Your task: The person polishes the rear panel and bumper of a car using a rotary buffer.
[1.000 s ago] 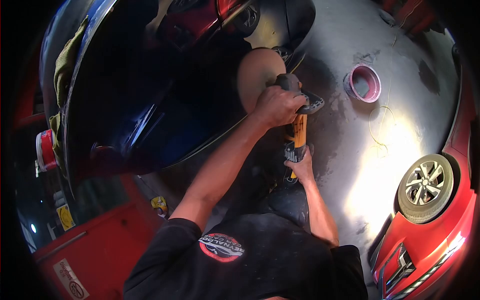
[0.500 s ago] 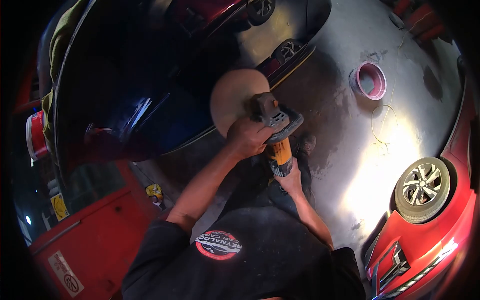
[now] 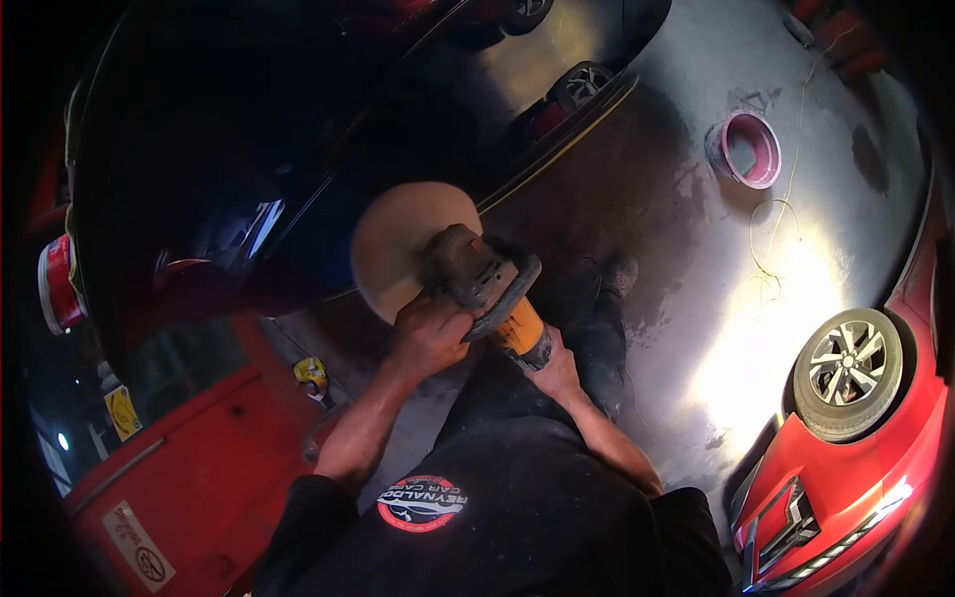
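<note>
Both hands are closed on a yellow and black rotary polisher (image 3: 522,331). My left hand (image 3: 430,333) wraps round its front end by the black loop handle. Behind it, my right hand (image 3: 557,370) grips the rear of the yellow body. The polisher's wide round tan pad (image 3: 403,239) faces the side of a glossy dark car (image 3: 298,129) and overlaps its lower edge in view. Whether the whole pad touches the paint I cannot tell.
On the floor at right stand a pinkish bucket (image 3: 751,149) and a thin yellow cord (image 3: 764,239). A red car (image 3: 856,478) is at lower right. To the left are a red door-like panel (image 3: 199,438), a red and white container (image 3: 60,284) and a yellow packet (image 3: 311,373).
Both hands and the polisher have moved left and slightly down in view, along the dark car's side. The grip stays the same. The view has shifted a little.
</note>
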`<action>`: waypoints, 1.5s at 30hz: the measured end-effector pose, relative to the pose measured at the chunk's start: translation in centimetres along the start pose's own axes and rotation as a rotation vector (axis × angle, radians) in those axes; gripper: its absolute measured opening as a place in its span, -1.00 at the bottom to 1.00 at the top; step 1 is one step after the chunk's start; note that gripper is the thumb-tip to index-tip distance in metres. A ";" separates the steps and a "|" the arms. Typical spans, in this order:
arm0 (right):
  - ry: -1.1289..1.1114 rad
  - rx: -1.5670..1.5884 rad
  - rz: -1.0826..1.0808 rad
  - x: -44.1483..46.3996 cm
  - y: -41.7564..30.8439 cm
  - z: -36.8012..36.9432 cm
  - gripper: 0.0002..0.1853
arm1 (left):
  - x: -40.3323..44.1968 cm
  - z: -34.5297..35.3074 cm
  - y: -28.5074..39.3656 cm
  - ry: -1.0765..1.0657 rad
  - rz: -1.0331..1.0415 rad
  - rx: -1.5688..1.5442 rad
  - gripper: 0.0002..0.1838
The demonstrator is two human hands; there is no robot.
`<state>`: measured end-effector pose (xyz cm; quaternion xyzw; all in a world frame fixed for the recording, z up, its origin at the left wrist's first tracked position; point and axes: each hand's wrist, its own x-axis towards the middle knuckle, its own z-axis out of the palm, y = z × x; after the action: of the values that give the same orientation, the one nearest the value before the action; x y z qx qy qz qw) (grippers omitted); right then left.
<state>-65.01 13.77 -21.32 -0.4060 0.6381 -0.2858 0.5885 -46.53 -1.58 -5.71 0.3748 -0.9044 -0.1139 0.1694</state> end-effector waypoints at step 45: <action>0.063 0.106 -0.153 13.0 -3.5 -20.2 -0.07 | 25.3 4.5 6.3 0.061 0.180 0.278 -0.67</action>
<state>-83.98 -1.39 -22.20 -0.4127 0.6075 -0.3760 0.5650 -69.06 -14.99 -2.20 0.3154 -0.9358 0.0392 0.1527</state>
